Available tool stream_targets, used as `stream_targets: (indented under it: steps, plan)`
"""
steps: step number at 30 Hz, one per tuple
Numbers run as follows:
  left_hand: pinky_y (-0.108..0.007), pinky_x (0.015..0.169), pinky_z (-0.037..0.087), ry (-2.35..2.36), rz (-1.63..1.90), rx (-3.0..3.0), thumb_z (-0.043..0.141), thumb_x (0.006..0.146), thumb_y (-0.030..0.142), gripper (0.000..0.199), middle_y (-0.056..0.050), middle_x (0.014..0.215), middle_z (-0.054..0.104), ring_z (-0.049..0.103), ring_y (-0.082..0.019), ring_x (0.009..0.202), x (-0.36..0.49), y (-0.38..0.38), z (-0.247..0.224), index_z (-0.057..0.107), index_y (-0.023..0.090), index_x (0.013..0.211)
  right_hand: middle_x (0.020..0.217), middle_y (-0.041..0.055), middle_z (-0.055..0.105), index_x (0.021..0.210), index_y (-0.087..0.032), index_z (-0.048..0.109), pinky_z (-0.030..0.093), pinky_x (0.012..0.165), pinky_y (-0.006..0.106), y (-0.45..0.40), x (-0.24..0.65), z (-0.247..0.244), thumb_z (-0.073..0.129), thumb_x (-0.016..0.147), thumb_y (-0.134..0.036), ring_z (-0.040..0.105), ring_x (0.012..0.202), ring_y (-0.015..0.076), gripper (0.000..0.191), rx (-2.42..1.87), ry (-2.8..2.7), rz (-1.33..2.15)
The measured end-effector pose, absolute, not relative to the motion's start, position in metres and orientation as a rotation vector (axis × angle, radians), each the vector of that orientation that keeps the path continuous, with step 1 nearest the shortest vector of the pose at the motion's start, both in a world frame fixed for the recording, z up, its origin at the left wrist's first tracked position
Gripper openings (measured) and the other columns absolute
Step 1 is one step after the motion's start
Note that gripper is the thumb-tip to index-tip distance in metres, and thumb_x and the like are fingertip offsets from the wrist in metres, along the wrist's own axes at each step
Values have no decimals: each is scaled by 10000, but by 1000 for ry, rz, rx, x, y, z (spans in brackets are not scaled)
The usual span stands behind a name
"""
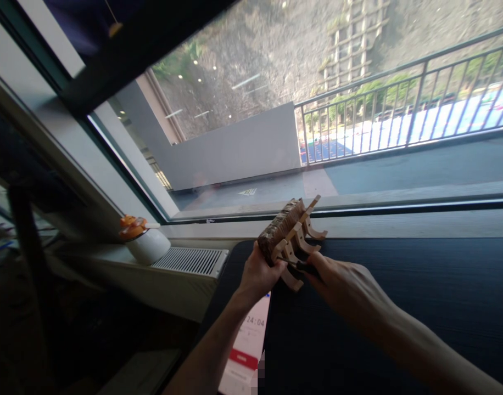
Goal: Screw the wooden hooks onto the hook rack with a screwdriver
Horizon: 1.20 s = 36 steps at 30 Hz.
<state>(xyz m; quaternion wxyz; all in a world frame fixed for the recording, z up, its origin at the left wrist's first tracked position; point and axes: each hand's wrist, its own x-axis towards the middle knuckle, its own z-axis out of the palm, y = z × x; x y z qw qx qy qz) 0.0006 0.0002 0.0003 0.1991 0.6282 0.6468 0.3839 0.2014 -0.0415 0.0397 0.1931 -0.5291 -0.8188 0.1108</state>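
A brown, rough-surfaced block with pale wooden curved legs, a wooden piece (281,224), is held tilted above the dark table. My left hand (262,274) grips its near end, with the thumb close to the pale wood. My right hand (337,277) is closed around the black handle of a tool (303,267), whose thin tip reaches toward the pale legs near my left thumb. The exact tip is too small to make out. Under my left forearm lies a phone (247,343) with a lit screen showing digits and a red button.
The dark table (441,296) runs along a window sill (400,222). To the left, a white pot (148,247) with orange decoration stands beside a vent grille (189,260). A large window with a railing outside is ahead.
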Motion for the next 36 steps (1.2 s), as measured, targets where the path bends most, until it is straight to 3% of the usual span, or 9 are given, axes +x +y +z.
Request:
stream_targets:
  steps: [7,11,13,17,22,27,34,36]
  plan:
    - [-308,748,518,1819,1059,1792,735,690,250,437,-47,933,703,686,-242,884,1,-2,4,517,208,1066,748,14,705,755,-226,555,358,571,260,-31,198,24,380,1003,-329,674,696,171,321,-1412,-2264,571]
    - [-331,756,522,1827,1066,1772,748,683,279,444,-49,934,691,681,-250,880,0,-1,1,505,212,1049,808,24,718,963,-226,594,371,574,267,-32,201,26,491,937,-332,670,697,189,150,-1415,-2220,591]
    - [-326,742,531,1772,1117,1760,766,670,283,478,-34,926,689,680,-240,863,-1,1,-3,490,218,1055,863,30,728,1072,-226,570,370,572,269,-35,202,29,563,868,-251,679,711,203,206,-1420,-2205,540]
    - [-297,726,550,1600,1174,1754,803,646,279,579,-5,955,697,685,-209,852,-5,6,-13,466,237,1114,947,43,728,997,-224,593,366,603,284,-39,205,36,540,861,-156,697,783,224,160,-1342,-2264,275]
    - [-323,796,551,1590,1120,1791,813,645,277,590,-11,999,712,688,-219,908,-9,8,-18,514,250,1152,895,70,718,896,-204,629,353,627,306,-37,203,37,511,901,-153,682,781,239,128,-1297,-2340,176]
    - [-316,770,550,1644,1089,1803,777,666,257,524,-14,965,720,693,-229,902,-9,7,-14,537,237,1132,799,75,714,880,-189,642,350,610,309,-34,200,28,473,941,-271,672,722,235,198,-1358,-2244,335]
    - [-310,740,544,1714,1048,1820,725,674,197,490,-3,932,722,693,-217,852,-6,1,-3,532,250,1121,565,17,639,820,-156,705,359,433,245,-26,193,15,253,999,-425,577,492,150,555,-1352,-2099,804]
    - [-312,739,545,1726,1046,1819,727,673,205,486,-7,934,722,695,-225,856,-6,0,-2,531,247,1116,603,27,662,844,-152,709,383,457,252,-28,193,17,278,988,-423,598,530,160,528,-1340,-2079,838]
